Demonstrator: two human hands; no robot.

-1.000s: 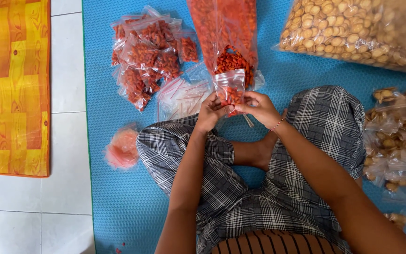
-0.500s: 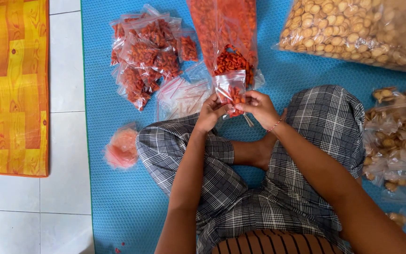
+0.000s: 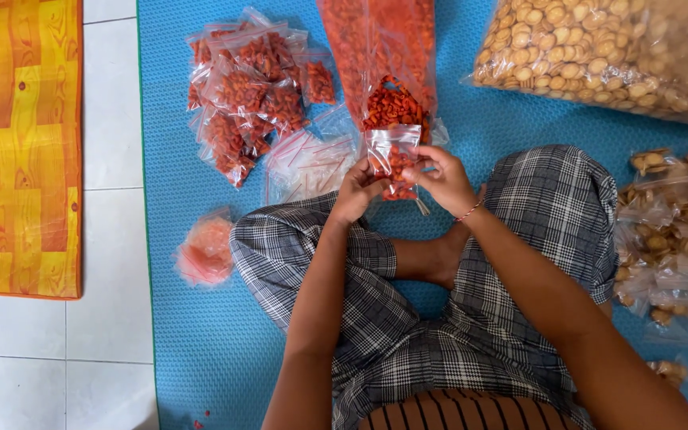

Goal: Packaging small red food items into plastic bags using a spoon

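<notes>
On the floor, a blue mat (image 3: 224, 350) covers most of the space, with white tiles and an orange wood-patterned mat (image 3: 17, 143) lying off to one side. A person sits cross-legged on the blue one in checked grey trousers (image 3: 408, 334). At the far corner rests a big clear bag of round pale biscuits (image 3: 591, 56); beside it, a long clear bag of red-orange snacks (image 3: 384, 56) lies open toward the person. A heap of small filled red packets (image 3: 248, 95) sits farther over, with empty clear zip bags (image 3: 308, 163) just beside it. Small packets of pale biscuits (image 3: 674, 231) pile up by the knee on the other side. A crumpled pinkish plastic bag (image 3: 205, 253) lies alone near the opposite knee.

Between the knees, just below the long bag's mouth, both hands hold up one small zip bag (image 3: 396, 163), partly filled with red snacks. The left hand (image 3: 357, 191) pinches one side, and the right hand (image 3: 443, 179) grips the other, fingers closed on the plastic.
</notes>
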